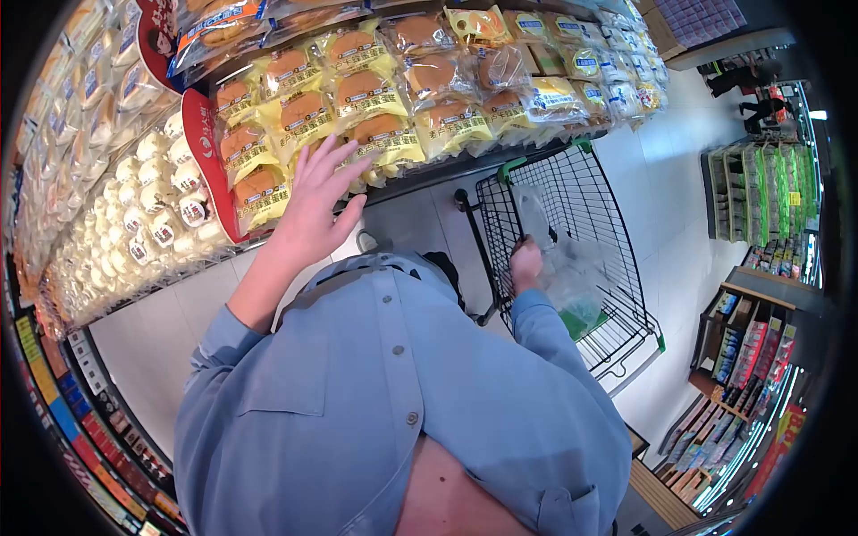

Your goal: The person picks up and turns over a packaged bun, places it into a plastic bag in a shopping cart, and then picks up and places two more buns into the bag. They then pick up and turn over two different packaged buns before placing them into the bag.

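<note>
My left hand is stretched over the front edge of a display of packaged round cakes, its fingers spread and nothing in it. Near its fingertips lie yellow-and-clear cake packs; whether it touches one I cannot tell. On the right, my right hand is closed at the near side of a black wire shopping cart. Its fingers are wrapped round something I cannot make out. Clear plastic bags hang beside that hand in the cart, over a green piece.
A red curved divider separates the cakes from wrapped white buns on the left. Green-edged shelves stand at the right, with stocked shelving below. Two people are far off at the upper right.
</note>
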Tool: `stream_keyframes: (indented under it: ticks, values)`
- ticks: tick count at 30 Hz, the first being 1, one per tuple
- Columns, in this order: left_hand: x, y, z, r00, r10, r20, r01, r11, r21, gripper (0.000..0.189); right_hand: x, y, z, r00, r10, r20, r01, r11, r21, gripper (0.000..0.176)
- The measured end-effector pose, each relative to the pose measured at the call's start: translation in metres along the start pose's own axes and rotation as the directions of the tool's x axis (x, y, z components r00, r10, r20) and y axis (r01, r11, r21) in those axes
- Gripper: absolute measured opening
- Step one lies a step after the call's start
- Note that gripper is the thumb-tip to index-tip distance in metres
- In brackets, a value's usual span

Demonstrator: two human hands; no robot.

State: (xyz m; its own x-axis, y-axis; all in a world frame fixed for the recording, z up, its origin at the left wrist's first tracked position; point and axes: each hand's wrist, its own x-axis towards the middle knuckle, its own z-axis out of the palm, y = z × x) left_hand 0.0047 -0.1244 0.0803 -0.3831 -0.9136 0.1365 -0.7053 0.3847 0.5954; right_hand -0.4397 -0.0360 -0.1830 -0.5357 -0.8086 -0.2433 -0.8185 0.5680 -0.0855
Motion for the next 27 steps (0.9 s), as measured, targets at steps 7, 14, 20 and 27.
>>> stream_keyframes:
  ticks: [7, 14, 20, 27]
  values:
    - [-0.034, -0.009, -0.006, 0.990, -0.111, -0.087, 0.114, 0.993, 0.022, 0.046, 0.007, 0.000, -0.003, 1.000, -0.010, 0.028, 0.006, 0.994, 0.110, 0.031]
    - [-0.052, -0.017, -0.009, 0.974, -0.178, -0.141, 0.180, 0.984, -0.002, 0.043, 0.024, 0.011, 0.009, 0.997, 0.052, 0.049, -0.061, 0.975, 0.216, 0.027]
    - [-0.029, -0.015, 0.004, 0.985, -0.133, -0.107, 0.128, 0.991, -0.047, 0.044, 0.020, 0.008, 0.003, 0.999, -0.028, 0.025, 0.024, 0.991, 0.134, 0.027]
    - [0.008, -0.001, 0.023, 0.999, 0.013, -0.032, -0.016, 0.997, -0.077, 0.043, 0.020, 0.012, 0.008, 1.000, -0.025, -0.003, 0.025, 0.995, 0.094, 0.027]
